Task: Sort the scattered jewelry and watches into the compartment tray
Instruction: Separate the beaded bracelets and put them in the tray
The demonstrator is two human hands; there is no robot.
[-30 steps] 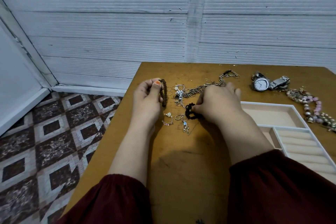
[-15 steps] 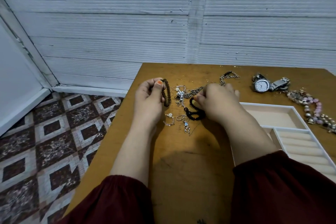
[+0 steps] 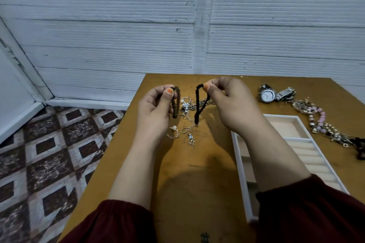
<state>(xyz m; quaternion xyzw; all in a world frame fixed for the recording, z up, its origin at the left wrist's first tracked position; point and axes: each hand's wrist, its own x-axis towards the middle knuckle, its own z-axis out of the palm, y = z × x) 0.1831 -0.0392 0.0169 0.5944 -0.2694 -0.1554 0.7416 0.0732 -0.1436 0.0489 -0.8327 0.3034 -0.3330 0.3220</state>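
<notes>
black bead bracelet point(image 3: 198, 104): hangs as a narrow loop above the table point(image 3: 197, 183), long axis vertical, lower end pointing down. right hand point(image 3: 231, 104) pinches its top end. left hand point(image 3: 154, 110) pinches a brown bracelet point(image 3: 176, 102), also upright, just beside. compartment tray point(image 3: 243, 173) lies to the right.

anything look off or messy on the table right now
Nothing looks broken, but the silver chains left of the tray lie tangled in a heap, and the pink beaded strands right of it sprawl in a jumble.

Counts around the tray point(image 3: 242, 173)
One tray; two watches point(image 3: 266, 95) beyond it; left of it one brown bracelet point(image 3: 176, 104), one black bracelet point(image 3: 197, 102); tangled chains point(image 3: 186, 105) uncountable
</notes>
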